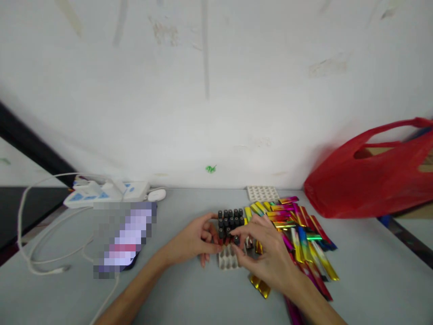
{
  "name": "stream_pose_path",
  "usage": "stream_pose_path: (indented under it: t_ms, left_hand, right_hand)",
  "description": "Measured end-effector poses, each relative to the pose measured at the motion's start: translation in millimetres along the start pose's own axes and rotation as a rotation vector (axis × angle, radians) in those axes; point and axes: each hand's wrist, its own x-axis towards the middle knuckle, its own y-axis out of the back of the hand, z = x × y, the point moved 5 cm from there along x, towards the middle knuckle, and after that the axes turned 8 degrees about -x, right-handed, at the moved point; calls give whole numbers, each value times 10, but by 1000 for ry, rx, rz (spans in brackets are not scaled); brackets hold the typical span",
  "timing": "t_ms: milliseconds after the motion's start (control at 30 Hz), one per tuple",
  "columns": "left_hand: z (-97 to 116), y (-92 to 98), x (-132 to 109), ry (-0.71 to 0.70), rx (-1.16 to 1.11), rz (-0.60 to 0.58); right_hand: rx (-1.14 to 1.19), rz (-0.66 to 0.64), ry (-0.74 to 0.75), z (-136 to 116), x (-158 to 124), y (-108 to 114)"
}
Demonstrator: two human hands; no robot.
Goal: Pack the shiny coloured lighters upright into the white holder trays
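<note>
"Where are the black tubes [231, 221]?"

"Upright in close rows at the far part of the pale tray [228, 262]; the cups nearest us are bare."

"And the hands?"

"The left hand [199, 237] is at the tray's left edge, thumb and forefinger spread along it; whether they press, I can't tell. The right hand [269, 250] is over the tray's near right part, thumb and forefinger apparently closed on a single tube [236, 240]."

"How would a tube handle?"

"Light and stiff, I'd guess, maybe slick. Pinch its sides near the top, where neighbours crowd least. The tray looks light too and could slide, so its edge wants steadying."

"What's around it?"

"Foil wrappers [299, 237] right of the tray, a second tray [262, 193] behind it."
</note>
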Motion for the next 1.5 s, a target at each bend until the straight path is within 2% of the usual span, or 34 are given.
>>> stream_pose_path:
  t_ms: [567, 933, 1033, 1133, 1333, 1400, 1500]
  left_hand:
    - [-11, 14, 13, 4, 18, -7]
    - [2, 1, -5, 6, 17, 5]
    - [-9, 7, 0, 14, 19, -3]
    - [-14, 13, 4, 14, 15, -8]
    - [-36, 25, 3, 18, 18, -10]
    - [-39, 27, 1, 12, 20, -11]
    - [-40, 27, 0, 12, 13, -10]
  right_hand:
    - [14, -23, 7, -2, -12, 18]
    - [1, 11, -50, 25, -13, 47]
    - [-35, 69, -96, 62, -3, 91]
    - [-195, 114, -195, 187, 4, 139]
    - [-837, 2, -375, 502, -2, 254]
    - [-923, -11, -404, 574, -17, 291]
    - [-920, -29, -407, 638, -44, 297]
